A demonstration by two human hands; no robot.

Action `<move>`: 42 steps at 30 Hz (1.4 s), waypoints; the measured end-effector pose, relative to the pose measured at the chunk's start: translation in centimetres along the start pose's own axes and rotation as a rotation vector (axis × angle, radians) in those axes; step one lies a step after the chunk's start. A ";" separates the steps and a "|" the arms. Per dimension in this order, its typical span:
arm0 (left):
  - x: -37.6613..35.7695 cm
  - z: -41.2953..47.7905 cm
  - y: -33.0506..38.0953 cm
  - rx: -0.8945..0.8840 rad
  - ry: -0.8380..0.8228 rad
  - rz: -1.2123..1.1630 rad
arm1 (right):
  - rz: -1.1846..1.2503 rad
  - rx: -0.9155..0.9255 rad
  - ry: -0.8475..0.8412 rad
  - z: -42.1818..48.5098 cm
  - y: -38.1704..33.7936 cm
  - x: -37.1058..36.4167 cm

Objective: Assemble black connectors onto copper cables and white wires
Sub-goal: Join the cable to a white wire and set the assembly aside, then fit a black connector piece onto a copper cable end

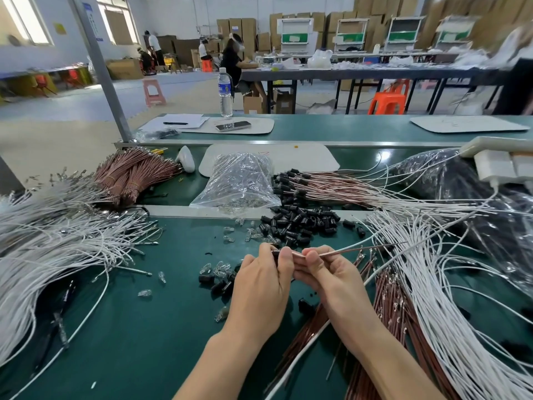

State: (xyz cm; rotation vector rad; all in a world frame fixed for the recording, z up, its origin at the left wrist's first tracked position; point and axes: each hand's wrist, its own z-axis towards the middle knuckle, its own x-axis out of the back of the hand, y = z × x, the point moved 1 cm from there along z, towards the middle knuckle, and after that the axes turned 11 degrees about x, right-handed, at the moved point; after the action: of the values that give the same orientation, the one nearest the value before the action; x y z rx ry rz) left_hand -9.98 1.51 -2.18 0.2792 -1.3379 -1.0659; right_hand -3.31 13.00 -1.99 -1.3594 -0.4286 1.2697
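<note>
Now, head view. Working just in front of the pile of black connectors (pixel 300 226), a little above the green table (pixel 144 327). Pinching one black connector (pixel 275 252) with the curled fingers of the left hand (pixel 259 272). Pinching a copper cable (pixel 375 247) between thumb and fingers of the right hand (pixel 326 272), touching the left. Probably pushing the cable end into the connector; cannot tell how deep, being hidden by the fingers.

To do this step well: hold the connector firm, without turning it. Grip the cable close to its end, to avoid bending it. Push straight along the connector, then pull lightly to check the lock. Guide the long tail, pointing right of the pile, away from the loose white wires (pixel 432 269) lying there, to avoid tangling.
</note>
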 end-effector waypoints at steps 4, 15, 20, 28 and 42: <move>-0.1 0.0 -0.1 0.011 -0.016 0.018 | 0.009 -0.013 0.015 -0.1 -0.2 0.0; 3.8 1.8 -0.8 0.175 0.049 -0.584 | 0.123 0.064 0.314 0.7 -3.4 1.7; 6.8 3.1 -2.2 0.350 0.230 -0.927 | 0.103 0.079 0.327 0.8 -3.9 1.4; 8.3 5.9 0.4 0.384 0.177 -1.181 | -0.221 0.327 0.246 2.7 -8.8 0.1; 2.8 12.5 2.6 0.373 -0.385 -0.329 | -0.354 -0.082 0.333 8.6 -8.5 9.7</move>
State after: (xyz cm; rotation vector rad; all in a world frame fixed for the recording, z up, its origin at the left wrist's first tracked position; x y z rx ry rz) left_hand -20.06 5.73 4.93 0.6108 -1.8879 -1.1750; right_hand -3.66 27.50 3.60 -1.4566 -0.4666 0.7274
